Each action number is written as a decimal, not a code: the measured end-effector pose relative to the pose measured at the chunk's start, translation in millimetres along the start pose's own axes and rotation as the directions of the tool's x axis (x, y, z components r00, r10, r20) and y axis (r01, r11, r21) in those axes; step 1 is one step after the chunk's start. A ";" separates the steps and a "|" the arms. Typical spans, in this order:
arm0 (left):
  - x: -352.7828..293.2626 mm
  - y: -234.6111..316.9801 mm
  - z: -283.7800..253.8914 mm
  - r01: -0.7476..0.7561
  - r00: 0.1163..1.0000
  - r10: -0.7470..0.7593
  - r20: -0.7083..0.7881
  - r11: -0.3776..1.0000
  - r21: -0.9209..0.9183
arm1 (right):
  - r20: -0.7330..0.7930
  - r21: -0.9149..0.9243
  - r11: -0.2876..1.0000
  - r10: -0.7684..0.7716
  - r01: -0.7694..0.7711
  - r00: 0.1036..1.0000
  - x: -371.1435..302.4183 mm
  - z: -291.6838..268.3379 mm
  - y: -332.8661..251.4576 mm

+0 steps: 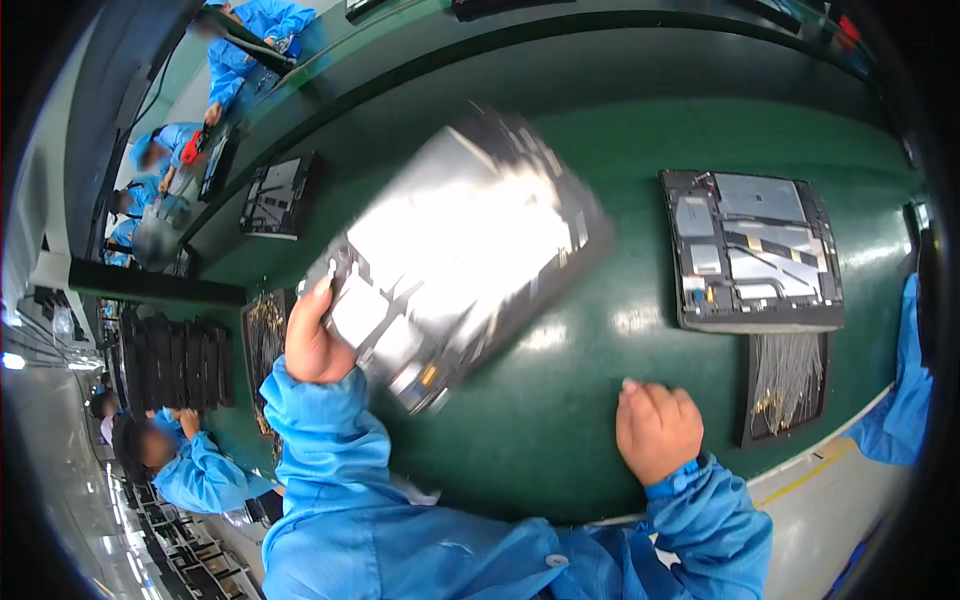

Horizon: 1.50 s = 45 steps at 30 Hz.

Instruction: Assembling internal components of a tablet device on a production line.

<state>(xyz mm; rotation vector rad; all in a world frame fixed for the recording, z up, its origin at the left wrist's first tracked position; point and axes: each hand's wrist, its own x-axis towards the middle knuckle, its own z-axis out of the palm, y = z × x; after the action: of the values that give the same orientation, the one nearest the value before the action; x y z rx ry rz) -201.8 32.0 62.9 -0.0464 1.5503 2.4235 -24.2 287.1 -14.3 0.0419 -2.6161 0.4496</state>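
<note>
My left hand (pixel 322 340) grips the near left corner of a flat black device housing (pixel 455 255), thumb on its upper face. Tilted above the green bench, the housing is blurred by motion, with light glaring off its silver plates; a few dark cables and small parts show. My right hand (pixel 660 432) is apart from it near the front edge, fingers curled together; whatever they may hold is hidden. To the right lies a similar open housing (pixel 755 250), with silver plates, dark cables and yellowish tape. A tray of thin grey cables (pixel 785 385) sits just in front of that one.
Another open housing (pixel 275 197) lies at the far left. Beside my left sleeve is a second cable tray (pixel 265 340), then a stack of black parts (pixel 175 360). A raised dark shelf edge (pixel 420 55) runs along the back. Co-workers in blue (pixel 205 470) sit at left.
</note>
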 end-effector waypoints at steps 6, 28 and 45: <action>-36.7 -42.4 -42.2 0.243 0.969 -0.128 -0.209 0.631 0.737 | -0.073 -0.127 0.990 0.045 -0.054 0.996 -3.5 3.4 -5.4; -80.9 25.4 -258.2 0.377 0.612 0.691 -0.384 0.173 0.910 | 0.009 0.323 0.875 0.379 -0.361 0.925 -32.9 -30.4 -76.8; -188.3 -2.5 -77.2 -0.669 0.738 0.179 0.651 0.065 0.740 | 0.463 0.664 0.627 0.082 -0.407 0.882 -29.0 -23.9 -154.6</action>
<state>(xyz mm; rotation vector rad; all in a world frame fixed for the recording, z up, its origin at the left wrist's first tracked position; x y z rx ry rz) -28.3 -74.4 59.0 1.2849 2.7968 0.9741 29.1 147.2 39.5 0.0377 -2.6016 1.7865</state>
